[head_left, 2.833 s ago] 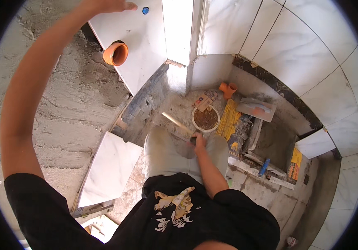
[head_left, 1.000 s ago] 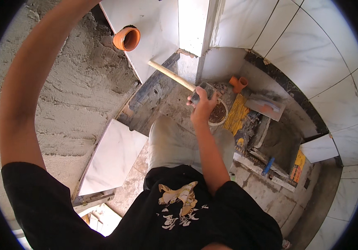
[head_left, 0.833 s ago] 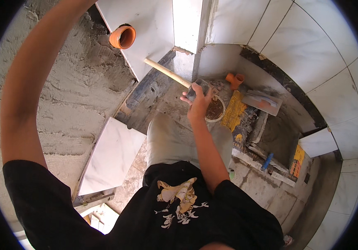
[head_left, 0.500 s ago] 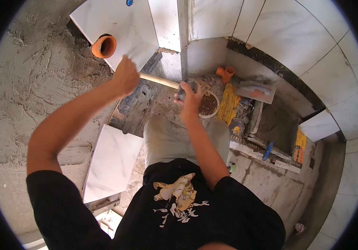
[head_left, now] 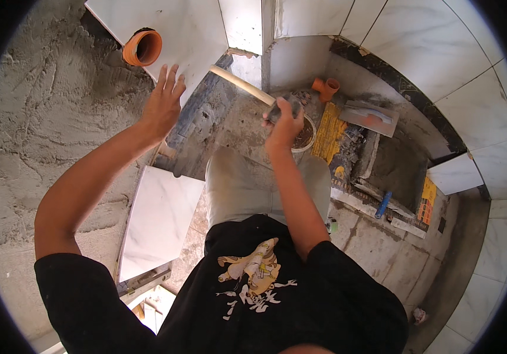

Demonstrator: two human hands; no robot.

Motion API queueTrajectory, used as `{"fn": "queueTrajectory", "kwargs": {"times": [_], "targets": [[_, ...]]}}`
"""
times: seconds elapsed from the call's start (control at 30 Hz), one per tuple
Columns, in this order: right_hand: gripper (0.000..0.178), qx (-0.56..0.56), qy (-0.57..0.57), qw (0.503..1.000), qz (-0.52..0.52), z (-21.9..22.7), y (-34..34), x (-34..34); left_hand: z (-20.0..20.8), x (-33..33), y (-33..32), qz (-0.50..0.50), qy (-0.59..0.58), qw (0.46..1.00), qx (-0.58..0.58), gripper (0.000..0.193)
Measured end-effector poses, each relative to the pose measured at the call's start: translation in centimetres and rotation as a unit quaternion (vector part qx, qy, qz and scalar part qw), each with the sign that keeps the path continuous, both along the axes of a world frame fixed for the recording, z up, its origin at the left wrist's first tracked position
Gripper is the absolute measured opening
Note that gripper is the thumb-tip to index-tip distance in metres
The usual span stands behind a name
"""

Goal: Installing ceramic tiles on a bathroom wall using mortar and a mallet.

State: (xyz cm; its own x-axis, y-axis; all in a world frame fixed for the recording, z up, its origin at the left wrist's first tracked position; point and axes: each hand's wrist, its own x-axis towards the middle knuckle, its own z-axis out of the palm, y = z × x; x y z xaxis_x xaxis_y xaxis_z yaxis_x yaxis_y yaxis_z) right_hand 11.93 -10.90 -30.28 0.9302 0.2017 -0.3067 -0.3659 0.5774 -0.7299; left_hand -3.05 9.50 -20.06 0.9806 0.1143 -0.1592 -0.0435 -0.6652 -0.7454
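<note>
My right hand (head_left: 286,127) is closed around the dark head of a mallet. The mallet's pale wooden handle (head_left: 241,84) points up and to the left, its far end free. My left hand (head_left: 162,106), fingers spread and holding nothing, is beside the edge of a white marbled tile (head_left: 191,35). It cannot be told whether the fingertips touch that tile. Just above my left hand, an orange pipe end (head_left: 142,47) stands at the tile's left edge.
Rough mortar (head_left: 76,118) spreads on the left. A loose white tile (head_left: 162,218) lies by my left knee. To the right are a round bucket (head_left: 312,138), an orange pipe fitting (head_left: 326,89), a flat trowel (head_left: 371,118), a mortar trough (head_left: 398,171) and a blue-handled tool (head_left: 383,205).
My left hand was closed at the handle's end; it has come away, moved left and opened. My right hand still grips the mallet head. The view has shifted slightly.
</note>
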Motion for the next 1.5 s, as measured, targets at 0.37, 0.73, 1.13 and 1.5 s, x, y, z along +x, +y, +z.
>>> {"fn": "queueTrajectory", "kwargs": {"times": [0.37, 0.73, 1.13, 1.5], "targets": [[0.032, -0.010, 0.011, 1.000, -0.002, -0.1, 1.0, 0.5, 0.3, 0.2, -0.4, 0.001, 0.024, 1.000, 0.011, 0.026], [0.040, 0.000, 0.041, 0.998, 0.043, -0.6, 0.8, 1.4, 2.3, 8.2, 1.4, -0.019, -0.083, 0.995, 0.052, 0.034], [0.029, 0.015, 0.052, 0.998, -0.041, -1.3, 1.0, 2.4, 2.2, 8.8, 0.9, 0.048, -0.002, 0.997, 0.060, 0.035], [0.030, 0.031, 0.043, 0.998, -0.042, -2.1, 2.5, 2.0, 2.7, 8.9, 0.4, 0.047, 0.024, 0.996, 0.069, 0.039]]}}
